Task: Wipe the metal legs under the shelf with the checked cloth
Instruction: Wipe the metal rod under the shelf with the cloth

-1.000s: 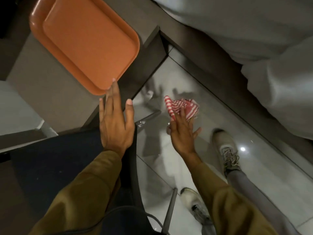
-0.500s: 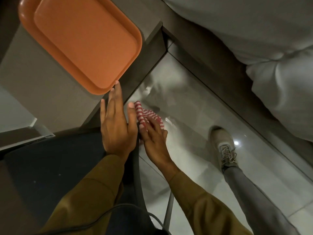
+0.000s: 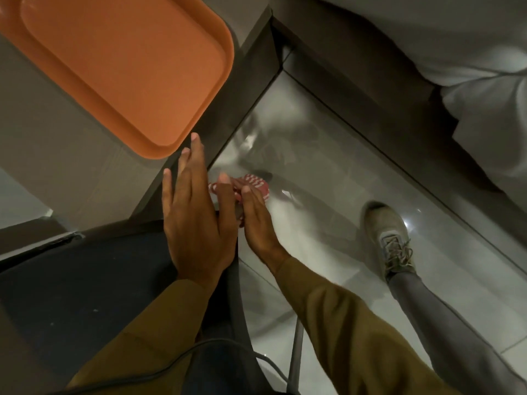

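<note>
Grey shelf (image 3: 71,155) edge overhangs the floor; the cloth sits just beyond and below it.
The legs to be wiped are hidden beneath. The left hand (image 3: 196,223) lies flat, fingers released, on the shelf edge; the right hand (image 3: 258,220), nearer the work, has its fingers clenched on the checked cloth (image 3: 253,185), reaching under the overhang, beside the left fingertips.
</note>
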Available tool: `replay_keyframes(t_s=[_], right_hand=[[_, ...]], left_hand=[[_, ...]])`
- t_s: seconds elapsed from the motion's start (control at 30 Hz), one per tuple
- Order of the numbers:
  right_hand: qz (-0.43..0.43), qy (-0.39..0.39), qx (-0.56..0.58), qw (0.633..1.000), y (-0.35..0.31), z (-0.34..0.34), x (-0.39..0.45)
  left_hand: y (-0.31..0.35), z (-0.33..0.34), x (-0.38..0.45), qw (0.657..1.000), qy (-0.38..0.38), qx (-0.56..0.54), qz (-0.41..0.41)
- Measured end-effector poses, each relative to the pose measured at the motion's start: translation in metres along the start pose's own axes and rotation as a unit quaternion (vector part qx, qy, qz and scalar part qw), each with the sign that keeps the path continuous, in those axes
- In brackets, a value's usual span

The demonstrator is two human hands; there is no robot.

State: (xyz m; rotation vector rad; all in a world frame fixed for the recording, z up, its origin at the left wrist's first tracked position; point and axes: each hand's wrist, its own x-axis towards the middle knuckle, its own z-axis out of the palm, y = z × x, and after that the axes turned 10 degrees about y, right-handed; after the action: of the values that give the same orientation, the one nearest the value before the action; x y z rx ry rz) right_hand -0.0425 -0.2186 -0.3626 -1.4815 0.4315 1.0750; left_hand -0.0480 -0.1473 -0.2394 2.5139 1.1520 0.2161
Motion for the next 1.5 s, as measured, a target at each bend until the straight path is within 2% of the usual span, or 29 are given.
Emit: replay_keyframes(t_s=[0.2, 0.37, 0.47, 0.57, 0.7, 0.83, 0.9, 1.0, 1.07, 1.2, 1.3, 1.37, 1.43, 1.5], right_hand=[[0.061, 0.051, -0.028, 0.996, 0.034, -0.003, 0.066], [0.097, -0.018, 0.009, 0.995, -0.019, -0.018, -0.005], [0.079, -0.071, 0.039, 0.994, -0.036, -0.027, -0.058], [0.057, -0.072, 0.053, 0.994, -0.034, -0.020, -0.064], [0.031, -0.029, 0.008, 0.999, -0.013, -0.015, -0.009], [-0.006, -0.034, -0.068, 0.997, 0.038, -0.019, 0.066], [0.026, -0.025, -0.107, 0.994, 0.050, -0.020, 0.086], [0.055, -0.030, -0.075, 0.995, 0.031, -0.021, 0.064], [0.073, -0.038, -0.062, 0.995, -0.012, -0.023, 0.020], [0.039, -0.113, -0.033, 0.992, -0.039, -0.031, -0.052], [0.005, -0.112, 0.003, 0.994, -0.025, -0.028, -0.060], [-0.016, -0.082, -0.014, 0.996, -0.012, -0.025, -0.038], [0.019, -0.062, -0.017, 0.998, 0.000, -0.022, -0.006], [0.017, -0.044, -0.037, 0.998, 0.005, -0.027, 0.024]], left_hand=[[-0.002, 0.000, 0.000, 1.000, -0.001, -0.011, -0.003], [0.001, -0.001, -0.001, 1.000, -0.011, -0.012, -0.015], [0.002, -0.002, 0.000, 1.000, -0.019, -0.005, -0.014], [0.003, -0.002, -0.001, 1.000, -0.023, 0.009, -0.015], [0.004, 0.000, -0.002, 1.000, -0.009, 0.011, -0.007], [0.003, 0.001, -0.002, 1.000, 0.006, 0.000, -0.009], [0.000, 0.003, -0.002, 1.000, 0.010, -0.002, -0.014], [0.001, 0.001, -0.002, 1.000, 0.009, -0.007, -0.013], [0.003, -0.001, -0.002, 1.000, 0.006, -0.007, -0.013], [0.006, -0.002, -0.001, 1.000, -0.007, 0.017, -0.019], [0.005, -0.002, -0.001, 1.000, -0.008, 0.025, -0.015], [0.004, 0.000, -0.002, 1.000, -0.005, 0.022, -0.011], [0.002, 0.001, -0.003, 1.000, 0.004, 0.017, -0.010], [0.001, 0.001, -0.005, 1.000, 0.009, 0.008, -0.010]])
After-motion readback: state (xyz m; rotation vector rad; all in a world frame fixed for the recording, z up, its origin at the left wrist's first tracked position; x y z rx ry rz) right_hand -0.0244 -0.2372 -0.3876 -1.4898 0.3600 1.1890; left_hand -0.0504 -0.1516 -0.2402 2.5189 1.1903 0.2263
